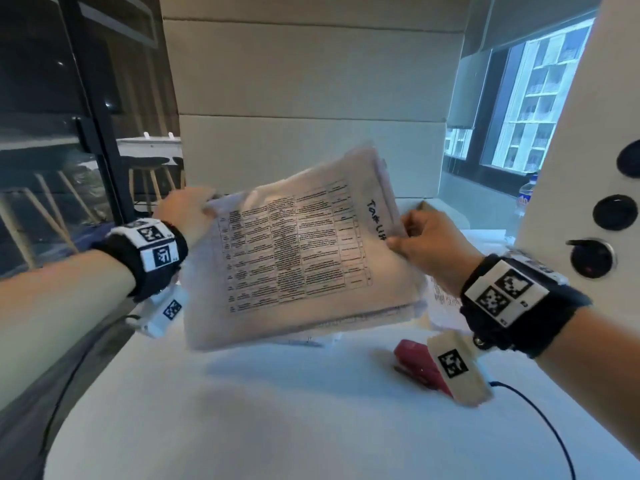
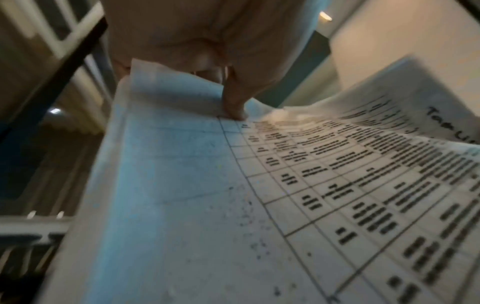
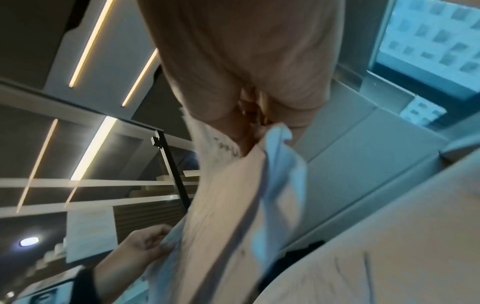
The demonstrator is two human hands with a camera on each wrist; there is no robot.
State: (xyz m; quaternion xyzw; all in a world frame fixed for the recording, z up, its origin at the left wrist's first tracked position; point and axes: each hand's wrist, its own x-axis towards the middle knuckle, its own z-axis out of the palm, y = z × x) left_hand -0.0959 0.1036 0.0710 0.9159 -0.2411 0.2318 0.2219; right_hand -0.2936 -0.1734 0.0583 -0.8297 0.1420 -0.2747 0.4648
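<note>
The left hand [image 1: 187, 213] is pinching the paper stack [image 1: 298, 258] at its ten o'clock corner and the right hand [image 1: 426, 240] at its three o'clock edge, holding it tilted above the white table [image 1: 242, 427]. Squeezing evenly on both sides is probably what is stopping loose sheets from fanning out.

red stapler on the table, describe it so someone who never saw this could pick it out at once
Start at the white table. Toward its right side, nearer the wearer than the lifted stack of papers, lies the red stapler, partly hidden by the white wrist camera. It is the only red thing among white sheets.
</note>
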